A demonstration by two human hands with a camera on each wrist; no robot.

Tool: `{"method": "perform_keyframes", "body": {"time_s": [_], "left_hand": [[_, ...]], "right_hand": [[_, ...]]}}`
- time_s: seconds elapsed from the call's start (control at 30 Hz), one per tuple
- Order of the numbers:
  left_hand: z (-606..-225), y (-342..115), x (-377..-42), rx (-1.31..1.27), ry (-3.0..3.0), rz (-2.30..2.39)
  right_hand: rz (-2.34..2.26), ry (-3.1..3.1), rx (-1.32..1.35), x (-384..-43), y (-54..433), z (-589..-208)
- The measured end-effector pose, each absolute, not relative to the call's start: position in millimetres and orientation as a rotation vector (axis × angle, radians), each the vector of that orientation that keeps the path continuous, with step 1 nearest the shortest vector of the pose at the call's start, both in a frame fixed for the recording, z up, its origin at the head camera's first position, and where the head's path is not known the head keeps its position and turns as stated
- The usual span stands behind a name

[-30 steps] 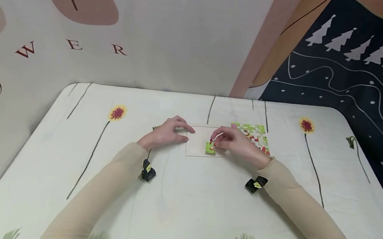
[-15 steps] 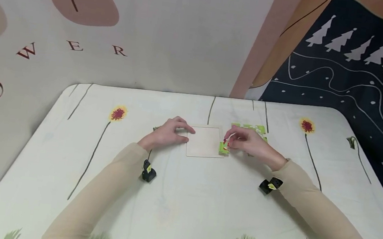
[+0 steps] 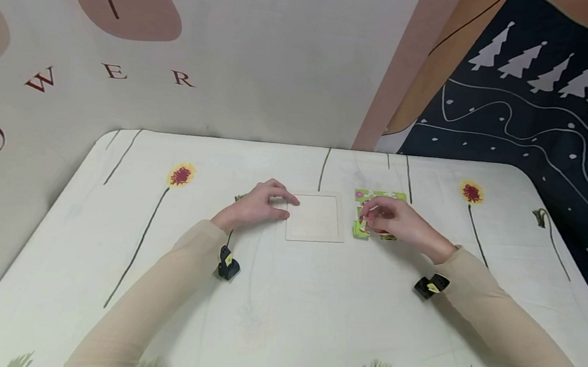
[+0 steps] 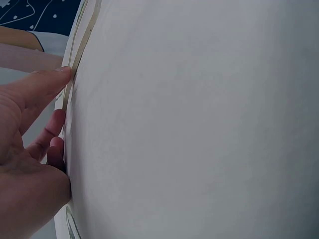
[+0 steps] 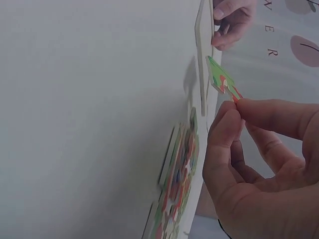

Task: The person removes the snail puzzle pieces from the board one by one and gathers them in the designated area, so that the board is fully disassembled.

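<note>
My right hand [image 3: 397,221] pinches a green and red jigsaw puzzle piece [image 5: 218,74] between thumb and fingertips. The piece is raised in the right wrist view, tilted, with its printed side showing. Below that hand lie several other puzzle pieces [image 5: 175,186], partly covered by it in the head view. To their left, a pale flat puzzle tray [image 3: 341,239] lies on the table with nothing in its recess. My left hand [image 3: 257,205] rests at the tray's left edge, thumb and index finger apart and touching the rim, as the left wrist view [image 4: 32,119] also shows.
A white cloth with printed flowers [image 3: 181,174] covers the table [image 3: 279,315]. Behind it rises a pale wall hanging with letters [image 3: 115,71]; a dark one with trees [image 3: 540,127] hangs at the right. A small black camera [image 3: 430,286] is on the right wrist.
My right hand has moved right with the puzzle piece, from above the tray to over the other pieces. The tray's recess is now uncovered. The left hand has stayed in place.
</note>
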State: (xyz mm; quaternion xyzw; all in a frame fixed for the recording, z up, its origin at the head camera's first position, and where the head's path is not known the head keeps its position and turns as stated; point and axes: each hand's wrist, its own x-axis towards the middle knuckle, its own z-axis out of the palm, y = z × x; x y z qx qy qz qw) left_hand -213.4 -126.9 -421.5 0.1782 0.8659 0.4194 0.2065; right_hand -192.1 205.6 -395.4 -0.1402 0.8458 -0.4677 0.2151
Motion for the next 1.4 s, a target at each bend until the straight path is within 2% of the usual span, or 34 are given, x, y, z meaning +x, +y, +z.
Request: {"method": "perform_keyframes", "body": {"time_s": [1.4], "left_hand": [[-419,-124,-209,0.415,2.393,1.165]], "right_hand": [[-1.038,2.566,-0.576,-193,211,-408]]}}
